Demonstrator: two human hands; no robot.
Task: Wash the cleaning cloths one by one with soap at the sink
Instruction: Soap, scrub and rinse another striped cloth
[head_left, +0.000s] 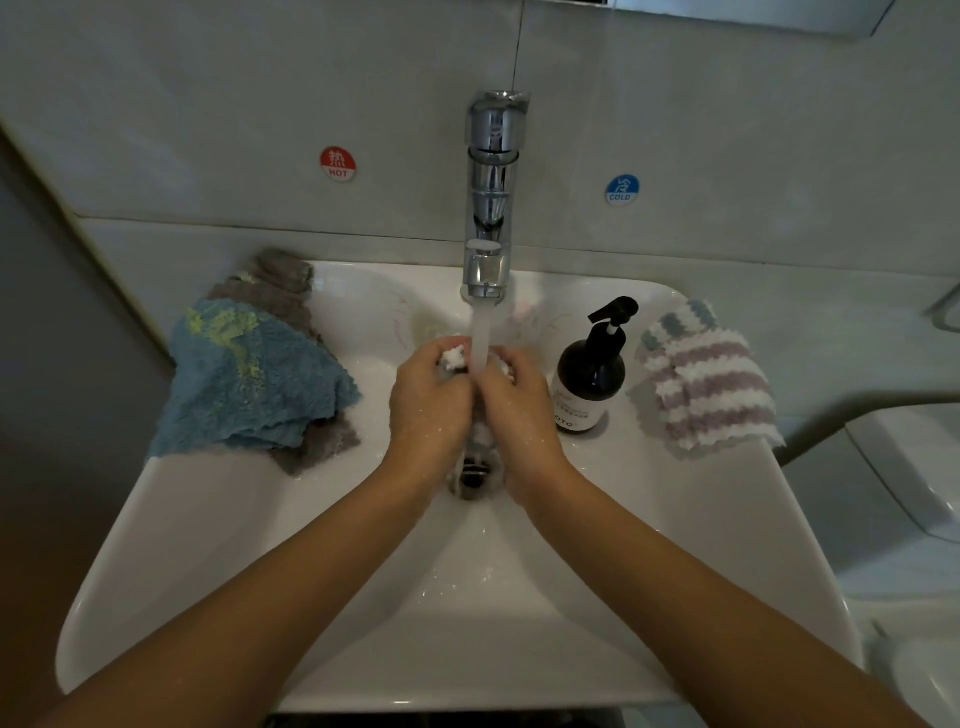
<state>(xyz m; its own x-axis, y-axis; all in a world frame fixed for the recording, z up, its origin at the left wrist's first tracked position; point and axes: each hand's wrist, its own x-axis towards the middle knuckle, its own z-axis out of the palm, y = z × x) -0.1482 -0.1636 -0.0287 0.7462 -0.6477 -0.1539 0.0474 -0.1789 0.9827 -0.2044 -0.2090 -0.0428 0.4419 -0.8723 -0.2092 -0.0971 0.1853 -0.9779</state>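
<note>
Over the middle of the white sink (218, 545), my left hand (428, 402) and my right hand (519, 408) both grip one wet, bunched cleaning cloth (454, 358). The cloth is pale, mostly hidden between my palms, and sits under the running water from the chrome tap (488, 208). A blue cloth (249, 379) lies over a grey cloth (275, 283) on the sink's left rim. A pink-and-white striped cloth (709, 384) lies on the right rim. The dark soap pump bottle (592, 374) stands just right of my right hand.
The drain (472, 475) lies below my hands. Red HOT (337, 164) and blue COLD (622, 190) stickers mark the tiled wall behind the tap. A white toilet (909, 467) stands to the right of the sink.
</note>
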